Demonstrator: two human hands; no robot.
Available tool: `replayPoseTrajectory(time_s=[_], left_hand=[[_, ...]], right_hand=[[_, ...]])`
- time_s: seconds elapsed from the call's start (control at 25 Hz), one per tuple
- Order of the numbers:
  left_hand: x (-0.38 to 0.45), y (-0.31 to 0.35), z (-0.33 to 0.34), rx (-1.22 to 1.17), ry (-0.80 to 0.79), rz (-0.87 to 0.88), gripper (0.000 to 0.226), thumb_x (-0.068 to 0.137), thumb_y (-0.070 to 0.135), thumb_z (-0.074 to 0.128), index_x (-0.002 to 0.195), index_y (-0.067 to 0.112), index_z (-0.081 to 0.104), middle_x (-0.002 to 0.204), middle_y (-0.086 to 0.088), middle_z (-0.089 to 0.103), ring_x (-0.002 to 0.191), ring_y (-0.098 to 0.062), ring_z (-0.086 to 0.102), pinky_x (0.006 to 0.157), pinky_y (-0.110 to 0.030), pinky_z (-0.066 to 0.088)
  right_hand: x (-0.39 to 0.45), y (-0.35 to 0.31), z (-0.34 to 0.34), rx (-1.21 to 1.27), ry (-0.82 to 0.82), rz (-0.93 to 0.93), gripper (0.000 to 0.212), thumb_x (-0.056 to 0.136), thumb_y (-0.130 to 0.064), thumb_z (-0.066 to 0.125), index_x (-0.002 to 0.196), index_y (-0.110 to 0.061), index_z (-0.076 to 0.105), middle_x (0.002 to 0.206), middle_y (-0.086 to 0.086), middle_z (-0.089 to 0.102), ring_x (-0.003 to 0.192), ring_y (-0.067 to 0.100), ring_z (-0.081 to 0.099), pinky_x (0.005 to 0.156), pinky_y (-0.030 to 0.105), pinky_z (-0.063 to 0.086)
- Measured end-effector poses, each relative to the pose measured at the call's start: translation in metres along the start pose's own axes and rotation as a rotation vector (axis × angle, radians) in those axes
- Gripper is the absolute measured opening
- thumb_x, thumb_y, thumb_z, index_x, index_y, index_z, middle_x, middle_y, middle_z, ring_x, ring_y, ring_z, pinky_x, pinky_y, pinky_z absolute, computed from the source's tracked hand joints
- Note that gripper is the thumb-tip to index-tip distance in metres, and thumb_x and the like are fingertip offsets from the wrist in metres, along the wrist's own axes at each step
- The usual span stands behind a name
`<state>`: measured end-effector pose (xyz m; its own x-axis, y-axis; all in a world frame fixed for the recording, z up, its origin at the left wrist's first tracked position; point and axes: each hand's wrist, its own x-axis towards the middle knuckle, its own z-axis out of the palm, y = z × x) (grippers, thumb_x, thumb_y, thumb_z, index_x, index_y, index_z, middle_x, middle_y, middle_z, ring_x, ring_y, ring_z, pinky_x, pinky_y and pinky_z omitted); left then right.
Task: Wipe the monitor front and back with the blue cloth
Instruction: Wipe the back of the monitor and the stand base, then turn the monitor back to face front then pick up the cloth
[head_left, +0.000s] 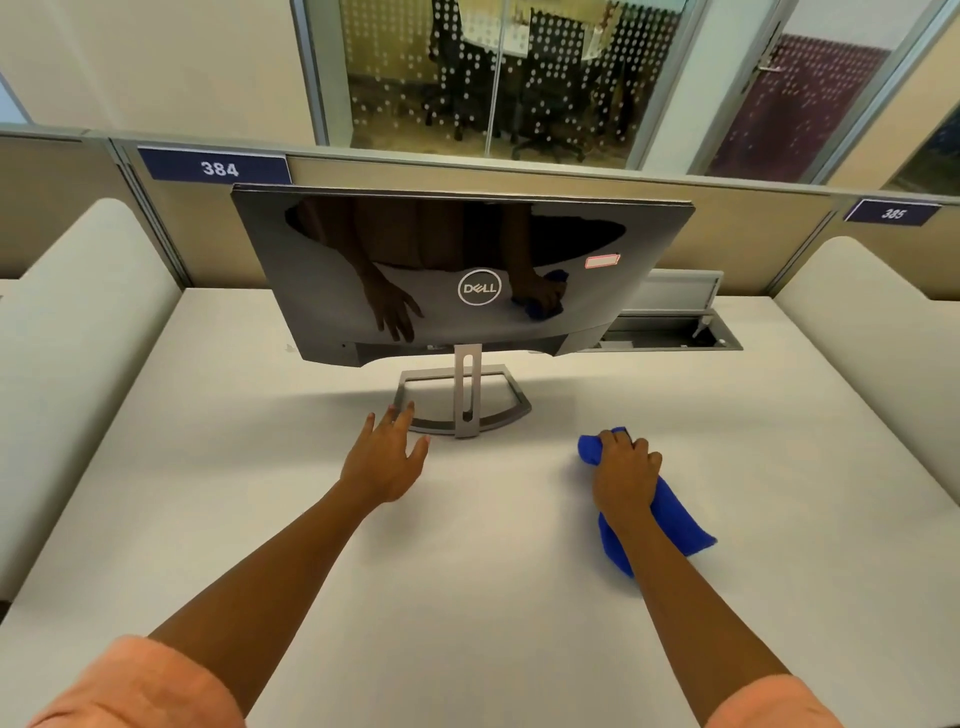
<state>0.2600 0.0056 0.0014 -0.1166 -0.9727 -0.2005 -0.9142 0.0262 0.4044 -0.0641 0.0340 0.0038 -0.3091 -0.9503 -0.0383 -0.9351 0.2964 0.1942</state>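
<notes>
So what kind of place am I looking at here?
Most likely an open-plan office: a numbered desk sign on the partition, a monitor on the white desk, and a glass-walled meeting room behind.

A white desk (467, 597) meets a beige partition (727, 228) bearing signs 384 (218, 167) and 385 (891, 212); behind the partition, dotted glass (483, 78) shows office chairs (457, 67).

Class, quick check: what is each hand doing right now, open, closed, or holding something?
Left hand: open, fingers spread, reaching toward the monitor stand.
Right hand: grips the blue cloth on the desk.
</notes>
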Motion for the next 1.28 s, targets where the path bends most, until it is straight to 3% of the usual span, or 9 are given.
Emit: replayPoseTrajectory(time_s=[0.2,0.36,0.48,0.56,0.68,0.88,1.28], left_hand=[[-0.005,-0.013,-0.020,-0.247,0.233,-0.063,0.056,0.105,0.028,0.039,0.158,0.022,0.019,0.164,-0.005,0.019,0.151,-0.034,0.014,0.119,-0.046,0.020],[-0.009,-0.025,-0.046,-0.477,0.518,-0.157,0.052,0.098,0.000,0.049,0.148,0.011,0.039,0.153,-0.012,0.042,0.140,-0.033,0.041,0.113,-0.042,0.035],[-0.010,-0.032,-0.072,-0.554,0.789,-0.105,0.049,0.093,-0.007,0.052,0.139,0.007,0.044,0.142,-0.013,0.048,0.130,-0.030,0.050,0.106,-0.035,0.042],[-0.006,-0.031,-0.094,-0.657,0.888,-0.108,0.049,0.094,-0.005,0.053,0.139,0.009,0.042,0.142,-0.011,0.045,0.129,-0.026,0.049,0.104,-0.030,0.041],[0.006,-0.027,-0.126,-0.823,0.888,-0.173,0.051,0.097,0.000,0.052,0.143,0.015,0.039,0.146,-0.006,0.043,0.133,-0.023,0.046,0.105,-0.028,0.039],[0.012,-0.019,-0.159,-0.877,0.908,-0.083,0.048,0.101,0.005,0.047,0.145,0.023,0.043,0.146,0.001,0.047,0.134,-0.017,0.045,0.107,-0.026,0.036],[0.013,-0.014,-0.181,-1.003,0.865,-0.107,0.046,0.100,0.004,0.047,0.143,0.022,0.047,0.144,0.000,0.051,0.132,-0.019,0.048,0.108,-0.034,0.041]], right_hand=[[-0.005,-0.003,0.001,0.004,-0.105,0.045,0.055,0.093,-0.024,0.056,0.143,-0.021,0.034,0.136,0.002,0.048,0.119,0.021,0.047,0.097,0.034,0.039],[0.000,-0.044,-0.035,0.232,-0.186,0.012,0.073,0.085,-0.034,0.069,0.146,-0.026,0.030,0.142,0.005,0.043,0.133,0.027,0.038,0.108,0.046,0.030],[0.009,-0.083,-0.087,0.529,-0.046,0.006,0.080,0.081,-0.036,0.075,0.147,-0.027,0.031,0.146,0.005,0.042,0.134,0.027,0.038,0.108,0.048,0.030],[0.008,-0.109,-0.117,0.694,0.085,-0.007,0.082,0.083,-0.035,0.075,0.150,-0.026,0.028,0.149,0.005,0.040,0.134,0.027,0.040,0.108,0.048,0.030],[-0.003,-0.144,-0.150,0.915,0.214,-0.051,0.088,0.083,-0.032,0.077,0.152,-0.025,0.023,0.151,0.003,0.036,0.133,0.025,0.044,0.110,0.049,0.032],[-0.014,-0.177,-0.179,1.222,0.142,-0.120,0.090,0.087,-0.023,0.073,0.155,-0.024,0.014,0.158,0.000,0.024,0.137,0.023,0.041,0.105,0.036,0.042],[-0.011,-0.203,-0.194,1.212,0.130,-0.119,0.091,0.088,-0.031,0.071,0.157,-0.028,0.011,0.163,-0.002,0.015,0.142,0.028,0.036,0.108,0.042,0.041]])
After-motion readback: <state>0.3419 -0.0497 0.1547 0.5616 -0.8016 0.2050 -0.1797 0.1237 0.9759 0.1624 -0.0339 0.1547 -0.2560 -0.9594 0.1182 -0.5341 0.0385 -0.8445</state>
